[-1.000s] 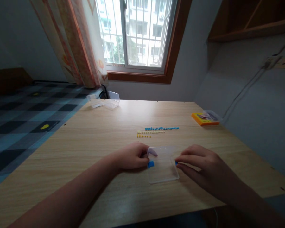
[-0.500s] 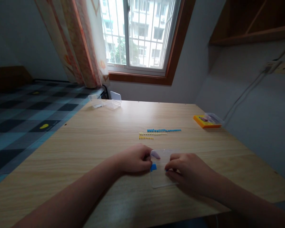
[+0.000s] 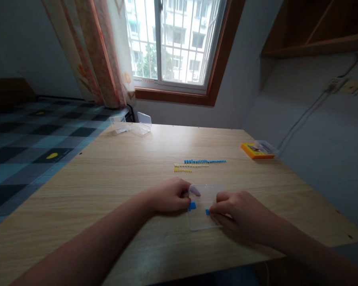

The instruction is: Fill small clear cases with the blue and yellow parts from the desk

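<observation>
Right hand (image 3: 241,214) moved in over clear tray (image 3: 199,222), front table (image 3: 122,167) edge — pinching blue piece (image 3: 207,211); left hand (image 3: 167,196) clamps rim.

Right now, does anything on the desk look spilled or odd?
Nothing stands out: blue pieces and yellow pieces lie in tidy rows, and the clear tray sits flat between the left hand and right hand.

Only one cam here, head-worn, sitting above the near edge of the bench (image 3: 116,171) and looking forward and down across it, close over the left hand (image 3: 167,196) and right hand (image 3: 240,216) on the clear tray (image 3: 200,221), with the window (image 3: 173,43) beyond the bench's far edge.
</observation>
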A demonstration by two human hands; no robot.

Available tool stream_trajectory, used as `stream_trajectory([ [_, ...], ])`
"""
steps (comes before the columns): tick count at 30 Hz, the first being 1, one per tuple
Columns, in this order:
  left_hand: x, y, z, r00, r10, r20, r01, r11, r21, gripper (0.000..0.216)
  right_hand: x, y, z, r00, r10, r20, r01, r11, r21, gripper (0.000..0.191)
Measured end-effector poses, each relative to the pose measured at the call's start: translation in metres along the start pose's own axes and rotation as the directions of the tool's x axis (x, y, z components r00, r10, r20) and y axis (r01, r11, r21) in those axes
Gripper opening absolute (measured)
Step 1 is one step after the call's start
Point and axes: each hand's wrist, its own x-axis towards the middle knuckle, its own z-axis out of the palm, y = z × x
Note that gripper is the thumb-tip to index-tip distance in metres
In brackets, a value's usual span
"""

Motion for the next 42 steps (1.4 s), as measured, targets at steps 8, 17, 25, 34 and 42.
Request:
stream_trajectory([
  [8, -0.001, 0.001, 0.000, 1.000, -0.014, -0.011, 0.014, 0.999, 0.029, 0.007, 0.012, -0.006, -0.007, 0.998, -0.022, 0.052, 0.025, 0.998, -0.054, 0.021],
  [17, -0.001, 0.002, 0.000, 1.000, -0.009, -0.012, 0.009, 1.000, 0.017, 0.009, 0.027, -0.016, -0.004, 0.992, -0.070, 0.104, 0.076, 0.996, -0.050, 0.019],
  [25, 0.000, 0.001, 0.000, 1.000, 0.018, -0.006, -0.018, 1.000, 0.013, 0.006, 0.020, -0.005, -0.008, 0.997, -0.064, 0.042, 0.063, 0.998, 0.011, 0.015],
  [34, -0.001, 0.002, 0.000, 1.000, -0.010, 0.003, 0.010, 1.000, -0.004, 0.007, 0.017, -0.010, 0.003, 1.000, -0.020, 0.014, 0.020, 0.998, -0.055, 0.018],
  [42, -0.001, -0.001, 0.000, 1.000, 0.013, -0.004, -0.013, 1.000, -0.015, 0.008, 0.015, -0.007, 0.002, 1.000, 0.003, -0.019, -0.006, 0.994, -0.108, 0.020],
])
